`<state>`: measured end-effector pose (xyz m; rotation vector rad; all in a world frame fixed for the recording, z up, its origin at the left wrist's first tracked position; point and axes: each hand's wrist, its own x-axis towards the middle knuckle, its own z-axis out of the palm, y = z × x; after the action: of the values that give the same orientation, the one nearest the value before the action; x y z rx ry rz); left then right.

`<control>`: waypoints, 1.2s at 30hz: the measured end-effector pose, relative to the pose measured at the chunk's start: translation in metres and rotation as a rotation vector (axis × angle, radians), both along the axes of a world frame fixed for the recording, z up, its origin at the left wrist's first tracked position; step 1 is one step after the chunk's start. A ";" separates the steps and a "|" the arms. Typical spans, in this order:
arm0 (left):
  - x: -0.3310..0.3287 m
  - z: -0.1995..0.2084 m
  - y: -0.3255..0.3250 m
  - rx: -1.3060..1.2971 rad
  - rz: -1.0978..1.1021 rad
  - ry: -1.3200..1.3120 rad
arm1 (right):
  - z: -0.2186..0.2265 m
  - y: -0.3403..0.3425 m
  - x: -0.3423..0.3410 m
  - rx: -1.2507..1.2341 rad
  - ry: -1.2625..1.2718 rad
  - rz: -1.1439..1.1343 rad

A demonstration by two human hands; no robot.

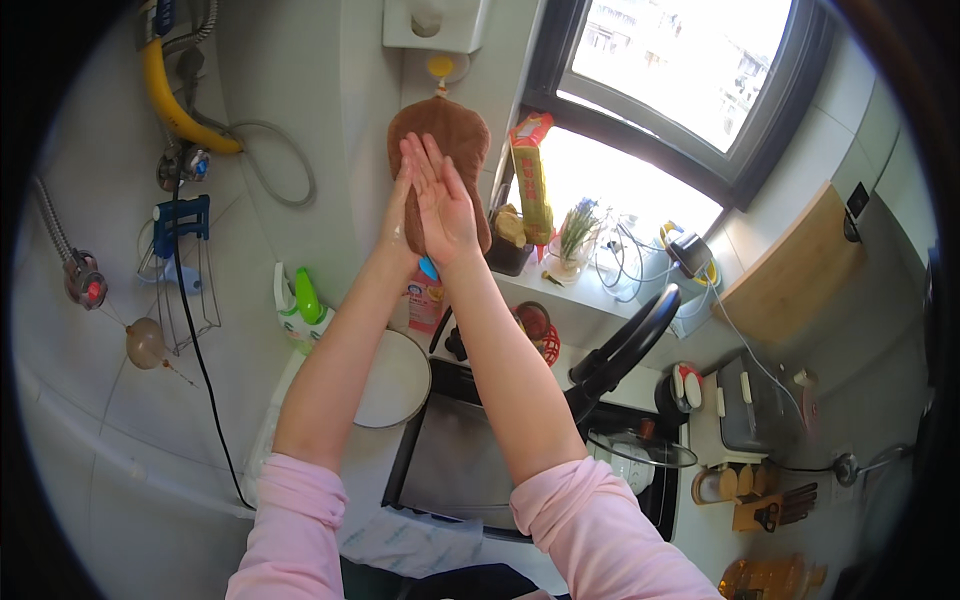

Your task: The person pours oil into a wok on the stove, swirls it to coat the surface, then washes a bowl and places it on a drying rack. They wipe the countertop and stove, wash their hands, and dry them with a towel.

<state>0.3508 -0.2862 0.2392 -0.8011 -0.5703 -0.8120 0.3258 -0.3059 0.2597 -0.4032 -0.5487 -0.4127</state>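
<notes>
A brown hand towel point(470, 135) hangs from a yellow hook point(440, 66) on the wall ahead of me. Both of my arms, in pushed-up pink sleeves, stretch out to it. My left hand point(397, 215) is seen edge-on at the towel's left side, fingers straight. Beside it is my right hand point(446, 212), with its palm showing and its fingers extended over the cloth. A strip of brown cloth shows between the two hands; neither hand is closed around it. Below the wrists, a small blue object point(428, 267) shows, partly hidden, above a pink package point(425, 303).
Below my arms are a sink basin point(455, 455), a white round board point(395, 380) and a black curved tap point(630, 345). A glass lid point(645, 448) lies to the right, near a knife block point(770, 512). A flower vase point(572, 255) stands on the windowsill.
</notes>
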 end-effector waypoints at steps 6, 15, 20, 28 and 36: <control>0.022 -0.003 0.007 1.118 0.752 -0.252 | 0.015 0.009 0.003 -0.963 0.363 -0.746; -0.027 0.040 0.069 1.070 0.439 -0.534 | 0.000 0.013 -0.014 -1.277 0.518 -1.540; -0.024 0.062 0.079 1.405 1.148 -0.718 | 0.045 0.056 -0.067 -0.393 0.617 -0.489; -0.017 0.026 0.076 0.047 -0.168 -0.088 | 0.035 0.042 -0.058 -0.331 0.620 -0.202; -0.037 -0.021 0.102 0.290 0.098 -0.200 | 0.040 0.042 -0.058 -0.205 0.614 -0.216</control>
<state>0.3135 -0.1840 0.2184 -0.4261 -0.6464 -0.8661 0.2677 -0.2637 0.2995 -0.7558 0.0543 -0.4152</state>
